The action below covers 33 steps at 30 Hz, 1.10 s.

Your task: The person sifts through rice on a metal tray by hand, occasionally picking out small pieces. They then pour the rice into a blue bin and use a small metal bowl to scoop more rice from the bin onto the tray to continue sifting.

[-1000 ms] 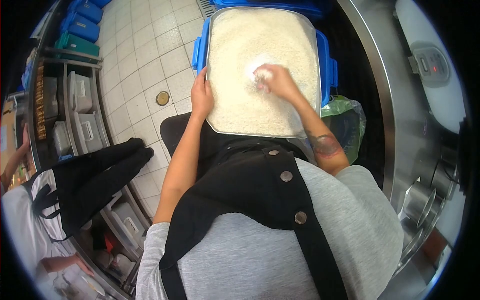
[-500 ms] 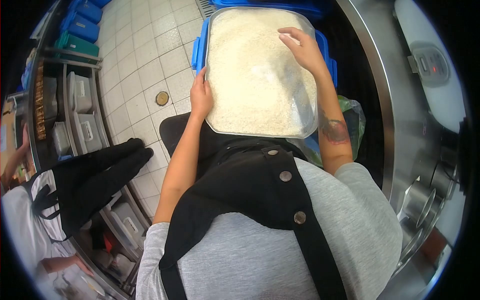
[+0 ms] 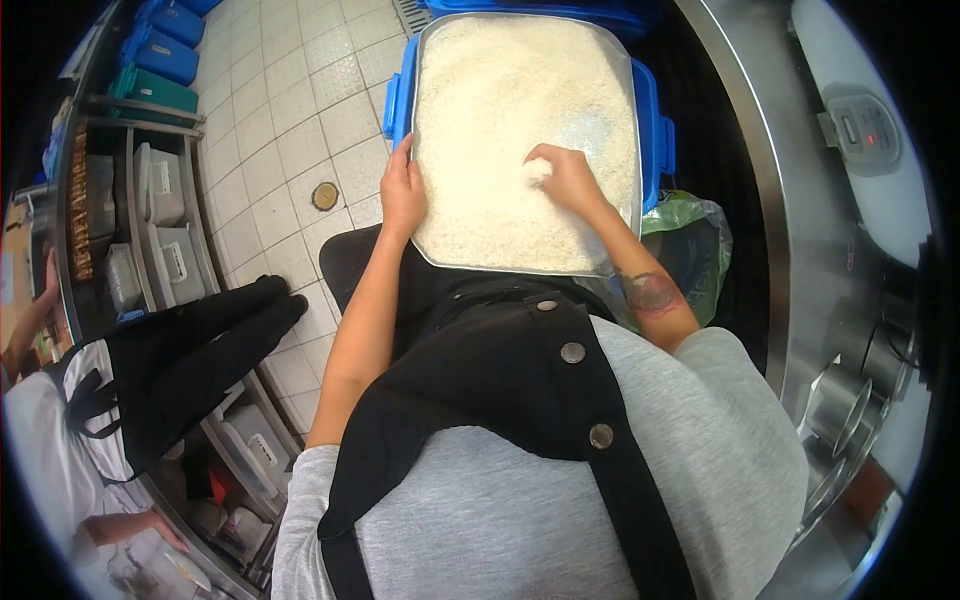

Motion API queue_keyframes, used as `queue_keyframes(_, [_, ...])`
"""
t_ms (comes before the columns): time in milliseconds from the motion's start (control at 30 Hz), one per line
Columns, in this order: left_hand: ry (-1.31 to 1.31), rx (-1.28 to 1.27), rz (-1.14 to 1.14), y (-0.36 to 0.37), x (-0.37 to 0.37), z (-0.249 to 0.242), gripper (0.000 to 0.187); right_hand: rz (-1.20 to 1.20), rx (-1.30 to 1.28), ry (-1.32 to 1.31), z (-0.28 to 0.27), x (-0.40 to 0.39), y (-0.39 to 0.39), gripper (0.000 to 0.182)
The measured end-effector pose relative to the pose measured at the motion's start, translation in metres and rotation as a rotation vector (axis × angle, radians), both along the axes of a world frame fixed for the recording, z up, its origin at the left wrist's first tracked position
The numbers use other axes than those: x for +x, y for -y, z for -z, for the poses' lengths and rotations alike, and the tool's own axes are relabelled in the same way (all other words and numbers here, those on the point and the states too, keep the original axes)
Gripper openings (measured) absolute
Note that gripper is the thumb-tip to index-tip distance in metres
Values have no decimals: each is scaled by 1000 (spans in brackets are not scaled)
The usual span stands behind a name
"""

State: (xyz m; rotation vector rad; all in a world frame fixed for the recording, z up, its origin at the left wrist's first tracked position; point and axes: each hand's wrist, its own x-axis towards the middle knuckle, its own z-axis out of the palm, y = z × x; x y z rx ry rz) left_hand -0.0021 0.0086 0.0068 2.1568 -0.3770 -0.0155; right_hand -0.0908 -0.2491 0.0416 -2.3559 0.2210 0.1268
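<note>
A large clear tray point(image 3: 424, 250) lies in front of my lap, filled with pale cream crumbs point(image 3: 480, 120) that look like breadcrumbs. My left hand point(image 3: 403, 195) grips the tray's left side, fingers along the outside of the rim. Over the right-centre of the crumbs, my right hand point(image 3: 568, 182) is closed around a whitish clump of crumbs point(image 3: 538, 169) that shows at its fingertips. A shallow hollow with a thinner, see-through patch lies in the crumbs just above and right of that hand.
Beneath the tray are blue bins or lids point(image 3: 655, 130). A steel counter point(image 3: 740, 100) runs along my right, with metal pots point(image 3: 838, 400). At left, another person in a black apron point(image 3: 180, 350) stands by shelves of plastic boxes point(image 3: 175, 265). A plastic bag point(image 3: 700, 245) sits right of my lap.
My right hand has come down and left from the tray's upper right and closed on crumbs. The bare patch at lower right is now covered with crumbs. My left hand stays put.
</note>
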Motion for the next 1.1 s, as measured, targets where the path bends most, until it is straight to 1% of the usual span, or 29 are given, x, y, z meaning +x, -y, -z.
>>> queue_keyframes(33, [16,0,7,-1,1,0,41,34,24,84,-9,3,-1,28])
queue_keyframes(67, [17,2,5,-1,1,1,41,32,26,85,-21,11,1,28])
queue_keyframes(133, [14,-15,20,-2,2,4,42,222,318,-257,-61,33,6,29])
queue_keyframes(167, [14,-15,23,-2,1,4,42,225,318,-257,-68,40,12,29])
queue_keyframes(233, [10,6,13,-1,3,4,42,-5,150,-48,-77,57,27,30])
queue_keyframes(267, [11,6,13,0,3,5,42,-5,149,-47,-79,66,37,30])
queue_keyframes(333, [33,-17,19,-1,2,5,41,-239,330,-24,-77,88,56,35])
queue_keyframes(367, [34,-15,12,-2,2,4,41,-245,332,-24,-70,103,67,35])
queue_keyframes(433, [8,-17,18,-1,0,0,42,-214,-16,88,-49,128,83,36])
queue_keyframes(467, [7,-17,19,-1,0,0,42,-212,-15,87,-38,133,84,36])
queue_keyframes(533, [20,-3,10,0,1,0,41,68,-318,103,-18,144,80,40])
queue_keyframes(567, [22,-2,11,0,0,-1,41,64,-302,140,3,144,79,46])
queue_keyframes(600, [20,0,5,0,0,-1,41,64,-301,142,13,134,65,46])
queue_keyframes(667, [17,3,-3,0,0,-1,41,171,-717,327,16,101,20,52])
queue_keyframes(733, [31,-8,3,0,0,-1,41,75,-506,220,13,77,2,49])
queue_keyframes(767, [27,-7,3,-1,0,0,41,75,-505,216,14,66,-3,49])
queue_keyframes(833, [-27,-9,-1,-1,0,0,42,-187,-261,133,17,48,-6,44])
queue_keyframes(867, [-28,-11,2,0,0,-1,42,-184,-262,131,15,45,-3,44])
queue_keyframes(933, [3,-11,9,-1,0,0,41,-218,-13,-66,0,44,3,40])
queue_keyframes(967, [5,-11,8,-1,0,0,41,-218,-14,-65,-10,46,6,40])
queue_keyframes(1067, [36,-19,13,-2,0,2,41,194,471,-159,-59,60,15,35])
queue_keyframes(1100, [26,-16,10,-2,0,3,41,195,469,-160,-75,64,18,35])
